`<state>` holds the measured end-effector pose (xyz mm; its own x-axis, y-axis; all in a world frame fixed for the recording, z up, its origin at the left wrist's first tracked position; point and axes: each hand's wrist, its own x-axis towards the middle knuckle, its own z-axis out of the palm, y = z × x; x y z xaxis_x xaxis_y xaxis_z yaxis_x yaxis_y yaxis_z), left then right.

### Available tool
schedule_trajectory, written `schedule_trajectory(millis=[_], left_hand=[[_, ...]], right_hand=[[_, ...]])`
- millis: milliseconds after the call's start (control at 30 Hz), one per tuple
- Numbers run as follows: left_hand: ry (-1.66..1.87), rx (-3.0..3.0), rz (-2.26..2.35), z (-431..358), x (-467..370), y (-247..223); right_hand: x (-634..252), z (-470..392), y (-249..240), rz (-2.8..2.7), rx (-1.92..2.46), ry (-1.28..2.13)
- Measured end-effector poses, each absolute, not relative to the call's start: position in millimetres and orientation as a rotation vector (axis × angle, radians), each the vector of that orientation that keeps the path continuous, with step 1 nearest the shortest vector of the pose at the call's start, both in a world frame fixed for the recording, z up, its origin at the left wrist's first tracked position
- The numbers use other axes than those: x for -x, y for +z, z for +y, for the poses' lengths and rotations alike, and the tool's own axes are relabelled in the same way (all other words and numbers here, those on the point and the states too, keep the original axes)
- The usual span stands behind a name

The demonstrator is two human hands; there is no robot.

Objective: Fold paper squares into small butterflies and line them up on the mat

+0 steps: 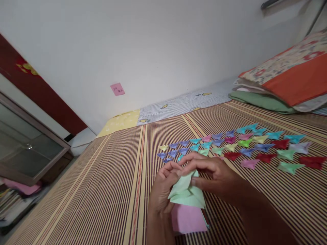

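A partly folded sheet of light green origami paper (187, 192) is held up between both hands, its layers spread a little at the lower side. My left hand (165, 183) pinches its left edge near the top. From the right, my right hand (212, 172) grips the upper edge with thumb and fingers; some fingertips are hidden behind the paper. Just below lies a stack of square paper (190, 219) with a pink sheet on top, partly covered by the green piece.
Rows of small folded paper pieces (246, 152) in many colours lie beyond my hands on the striped mat (114, 177). Folded bedding (286, 78) is piled at the far right. A pink note (117, 89) sticks to the white wall. A glass-fronted cabinet (28, 143) stands left.
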<state>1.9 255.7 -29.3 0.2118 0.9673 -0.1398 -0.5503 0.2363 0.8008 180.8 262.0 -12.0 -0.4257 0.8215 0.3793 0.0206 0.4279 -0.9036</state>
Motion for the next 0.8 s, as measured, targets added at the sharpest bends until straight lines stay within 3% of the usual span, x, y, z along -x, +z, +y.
schedule_trajectory(millis=[300, 800], left_hand=[[1.453, -0.778, 0.700, 251, -4, -18], [1.360, -0.991, 0.867, 249, 5, -23]], right_hand=[[-168, 268, -22, -1.491, 0.725, 1.001], [-162, 266, -20, -1.404, 0.851, 0.883]])
